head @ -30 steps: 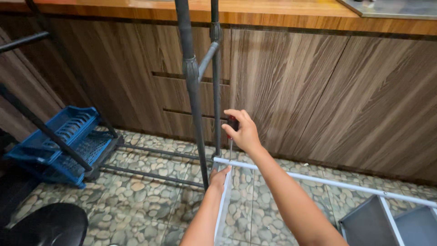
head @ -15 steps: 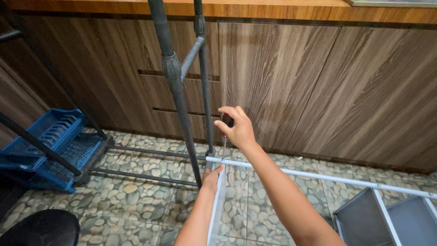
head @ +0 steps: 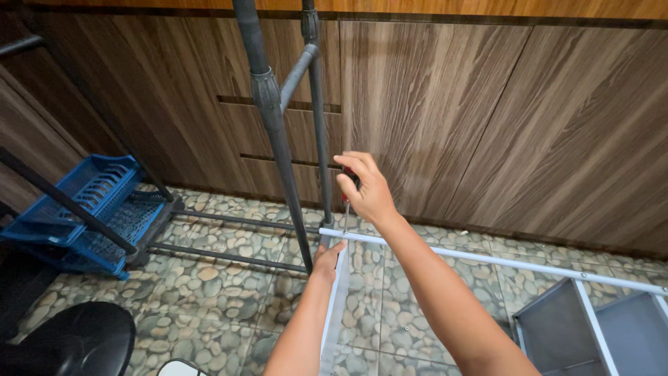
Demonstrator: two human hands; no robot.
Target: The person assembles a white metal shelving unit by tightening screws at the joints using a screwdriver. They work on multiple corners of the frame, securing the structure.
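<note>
Right hand (head: 369, 191) fingers closed on screwdriver (head: 346, 209), tip below them at white frame corner (head: 332, 235), left hand (head: 327, 259) gripping frame beneath; tilted driver could slip off.

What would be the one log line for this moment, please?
right hand: grips screwdriver, tip down at white tube | left hand: steadies white frame corner | nearby: grey rack poles

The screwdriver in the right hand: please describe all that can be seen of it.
The screwdriver stands nearly upright, tip down. The right hand covers most of its red and black handle from above. Its thin metal shaft runs down to the corner of the white tube frame, where the left hand grips. The tip itself is too small to tell.
</note>
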